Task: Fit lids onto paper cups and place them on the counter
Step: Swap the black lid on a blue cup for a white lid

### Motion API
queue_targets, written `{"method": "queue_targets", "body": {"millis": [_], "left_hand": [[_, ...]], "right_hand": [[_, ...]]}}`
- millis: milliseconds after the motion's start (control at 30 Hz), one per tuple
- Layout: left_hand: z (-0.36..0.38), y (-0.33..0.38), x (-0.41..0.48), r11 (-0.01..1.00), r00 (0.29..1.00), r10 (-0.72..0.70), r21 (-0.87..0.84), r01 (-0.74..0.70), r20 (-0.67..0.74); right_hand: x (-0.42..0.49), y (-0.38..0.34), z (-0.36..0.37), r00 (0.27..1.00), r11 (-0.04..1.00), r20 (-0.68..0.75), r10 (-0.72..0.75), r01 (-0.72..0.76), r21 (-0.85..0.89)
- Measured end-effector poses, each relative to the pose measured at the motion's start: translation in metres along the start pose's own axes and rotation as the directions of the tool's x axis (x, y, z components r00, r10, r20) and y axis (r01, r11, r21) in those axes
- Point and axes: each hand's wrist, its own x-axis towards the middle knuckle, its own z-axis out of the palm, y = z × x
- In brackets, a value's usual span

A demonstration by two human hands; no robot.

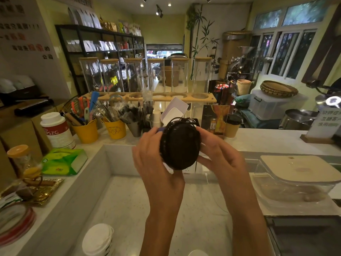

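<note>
Both my hands are raised over the lower worktop, holding a black plastic lid (180,145) that faces me. My left hand (153,154) grips its left edge and underside. My right hand (217,150) pinches its right rim with thumb and fingers. Whatever lies behind the lid is hidden; a blur of more black lid rims shows just above it. A brown paper cup with a black lid (232,126) stands on the raised counter (267,143) to the right. A stack of white cups (98,239) sits at the bottom left of the worktop.
Yellow buckets of utensils (86,132), a white canister (57,130) and a green tissue pack (64,161) line the left ledge. A clear lidded container (295,180) sits right. Tall glass jars (145,76) stand in a wooden rack behind.
</note>
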Motion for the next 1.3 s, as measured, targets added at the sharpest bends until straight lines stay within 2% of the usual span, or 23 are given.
{"method": "queue_targets", "body": {"millis": [33,67,100,133,167,200,233,300,400,500,567,600,700,733,833,867,933,1000,1067,1133,1200,1300], "left_hand": [[0.001,0.002,-0.001,0.992,1.000,-0.014,0.122,0.012,0.016],[0.002,0.006,-0.003,0.987,0.996,-0.083,0.145,0.076,0.044],[0.003,0.011,-0.005,0.982,0.976,-0.187,0.035,0.184,0.108],[0.004,0.017,-0.006,0.937,0.941,-0.282,-0.157,0.312,0.189],[0.005,0.021,-0.006,0.844,0.900,-0.347,-0.331,0.422,0.262],[0.006,0.022,-0.006,0.747,0.871,-0.380,-0.451,0.488,0.312],[0.006,0.021,-0.005,0.703,0.869,-0.385,-0.510,0.495,0.312],[0.009,0.018,-0.006,0.679,0.892,-0.377,-0.579,0.450,0.251],[0.011,0.014,-0.007,0.759,0.938,-0.321,-0.558,0.336,0.129],[0.004,0.003,-0.001,0.922,0.989,-0.096,-0.366,0.131,0.112],[-0.005,-0.002,0.005,0.968,0.980,0.086,-0.247,-0.040,0.179],[-0.007,-0.002,0.007,0.969,0.968,0.128,-0.233,-0.076,0.218],[-0.009,0.008,0.008,0.968,0.953,0.088,-0.249,-0.013,0.290],[-0.010,0.011,0.008,0.973,0.953,0.062,-0.232,0.009,0.297],[-0.017,0.008,0.010,0.985,0.946,0.051,-0.172,0.005,0.320],[-0.021,0.008,0.012,0.988,0.940,0.052,-0.152,0.000,0.339],[-0.026,0.010,0.017,0.994,0.933,0.056,-0.105,-0.020,0.355],[-0.027,0.012,0.020,0.995,0.936,0.077,-0.080,-0.052,0.343],[-0.026,0.013,0.019,0.990,0.933,0.084,-0.139,-0.037,0.351],[-0.025,0.017,0.015,0.955,0.915,0.024,-0.281,0.099,0.404],[-0.023,0.019,0.010,0.896,0.905,-0.023,-0.393,0.207,0.424],[-0.018,0.016,0.003,0.819,0.904,-0.065,-0.494,0.291,0.423]], "right_hand": [[0.001,0.000,0.000,1.000,0.999,-0.001,0.025,-0.025,0.029],[0.002,0.000,0.000,0.999,0.999,-0.021,0.030,-0.029,0.037],[0.003,-0.002,0.000,0.999,0.999,-0.045,0.019,-0.017,0.044],[0.003,-0.004,0.000,0.998,0.998,-0.063,-0.003,0.007,0.058],[0.003,-0.006,-0.002,0.997,0.997,-0.071,-0.035,0.040,0.071],[0.002,-0.008,-0.003,0.995,0.994,-0.068,-0.071,0.076,0.077],[0.001,-0.010,-0.003,0.993,0.991,-0.062,-0.105,0.109,0.073],[-0.001,-0.012,-0.003,0.987,0.988,-0.054,-0.151,0.152,0.023],[-0.001,-0.011,-0.002,0.979,0.972,-0.078,-0.188,0.174,-0.157],[0.000,-0.005,-0.009,0.975,0.931,-0.061,-0.214,0.184,-0.314],[0.000,-0.001,-0.013,0.958,0.886,-0.038,-0.284,0.247,-0.393],[0.001,0.000,-0.014,0.940,0.858,-0.050,-0.338,0.287,-0.425],[0.006,0.007,-0.014,0.859,0.776,-0.129,-0.496,0.372,-0.509],[0.006,0.010,-0.014,0.859,0.779,-0.134,-0.493,0.368,-0.508],[0.004,0.011,-0.023,0.940,0.874,-0.048,-0.339,0.295,-0.387],[0.004,0.012,-0.026,0.945,0.883,-0.025,-0.325,0.294,-0.366],[0.004,0.013,-0.028,0.915,0.849,-0.044,-0.401,0.354,-0.392],[0.003,0.013,-0.021,0.871,0.816,-0.122,-0.476,0.386,-0.429],[0.002,0.010,-0.012,0.845,0.863,-0.291,-0.449,0.326,-0.386],[0.001,0.005,-0.007,0.813,0.925,-0.454,-0.365,0.260,-0.277],[0.000,0.001,-0.007,0.796,0.936,-0.494,-0.349,0.276,-0.217],[-0.003,-0.006,-0.004,0.809,0.938,-0.475,-0.346,0.288,-0.193]]}}
